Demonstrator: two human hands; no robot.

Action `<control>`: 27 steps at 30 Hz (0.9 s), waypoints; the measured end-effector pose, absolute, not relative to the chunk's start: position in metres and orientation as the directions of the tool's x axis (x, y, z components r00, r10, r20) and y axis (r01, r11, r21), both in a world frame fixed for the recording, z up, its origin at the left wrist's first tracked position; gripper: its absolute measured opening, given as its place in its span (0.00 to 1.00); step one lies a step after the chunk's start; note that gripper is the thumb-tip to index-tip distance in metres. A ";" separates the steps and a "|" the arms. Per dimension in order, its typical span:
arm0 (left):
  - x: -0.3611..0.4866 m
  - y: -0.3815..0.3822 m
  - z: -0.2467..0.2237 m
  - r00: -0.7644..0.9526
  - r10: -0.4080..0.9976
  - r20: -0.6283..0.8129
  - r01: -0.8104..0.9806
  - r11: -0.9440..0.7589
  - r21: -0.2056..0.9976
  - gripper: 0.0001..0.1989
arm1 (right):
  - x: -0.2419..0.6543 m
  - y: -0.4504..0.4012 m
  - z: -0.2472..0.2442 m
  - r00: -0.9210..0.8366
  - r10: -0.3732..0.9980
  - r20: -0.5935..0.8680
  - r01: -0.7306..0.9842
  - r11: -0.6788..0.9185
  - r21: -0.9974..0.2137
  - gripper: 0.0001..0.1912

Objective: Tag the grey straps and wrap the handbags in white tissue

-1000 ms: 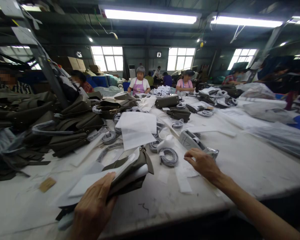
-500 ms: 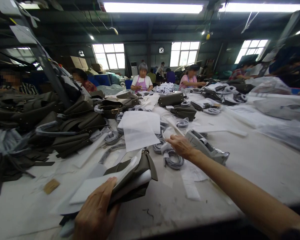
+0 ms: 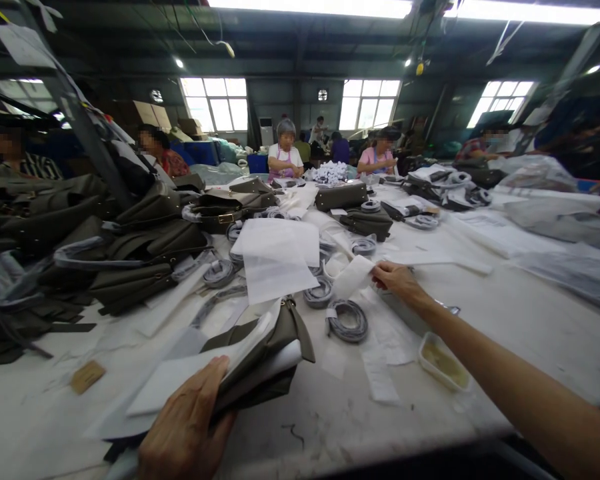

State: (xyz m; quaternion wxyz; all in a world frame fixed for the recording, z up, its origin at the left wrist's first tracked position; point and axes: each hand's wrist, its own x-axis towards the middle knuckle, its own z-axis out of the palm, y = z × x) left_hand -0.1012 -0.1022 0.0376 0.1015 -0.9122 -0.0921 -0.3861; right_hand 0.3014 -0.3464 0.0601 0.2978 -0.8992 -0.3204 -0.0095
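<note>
At the lower left, my left hand (image 3: 187, 420) grips a dark olive bag (image 3: 265, 353) stuffed with white padding, thumb below and fingers on top. White sheet material (image 3: 175, 380) sticks out of the bag toward the left. Right of centre, my right hand (image 3: 397, 280) pinches the end of a white strip (image 3: 353, 277). Just below that strip lies a wrapped grey strap coil (image 3: 347, 321). A grey device (image 3: 405, 310) is partly hidden under my right forearm.
A plastic tub (image 3: 444, 362) sits beside my right forearm. White sheets (image 3: 280, 257) lie mid-table. Olive bags (image 3: 145, 247) are piled at the left, with a brown tag (image 3: 87, 377) in front. Several people are at work across the table.
My right hand has moved right and a little up, drawing the white strip out with it. The plastic tub has come into view. My left hand still holds the bag.
</note>
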 end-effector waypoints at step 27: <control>-0.103 -0.084 0.017 0.700 -0.020 0.713 0.201 -0.953 -0.225 0.28 | 0.218 -0.504 0.063 0.806 0.573 -0.149 0.534 -0.813 -0.232 0.12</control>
